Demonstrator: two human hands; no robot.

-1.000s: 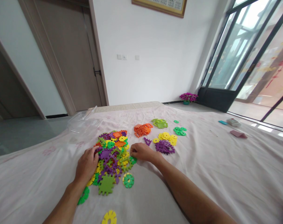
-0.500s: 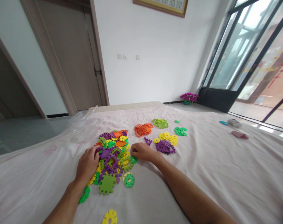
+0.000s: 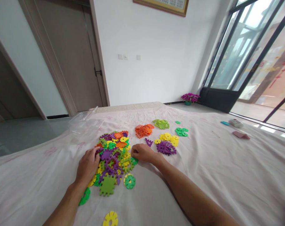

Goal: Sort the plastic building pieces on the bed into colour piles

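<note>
between left fingers (image 3: 93, 151) and right fingers (image 3: 134, 151) (curled) lie jumbled pieces (image 3: 111, 164).

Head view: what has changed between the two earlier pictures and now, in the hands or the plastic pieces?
Nothing visibly moved, beyond a very slight camera sway; I see nothing taken hold of or let go. Unchanged: the left hand at the left edge of the mixed pile, the right hand at its right edge, the orange heap and the purple heap.
</note>
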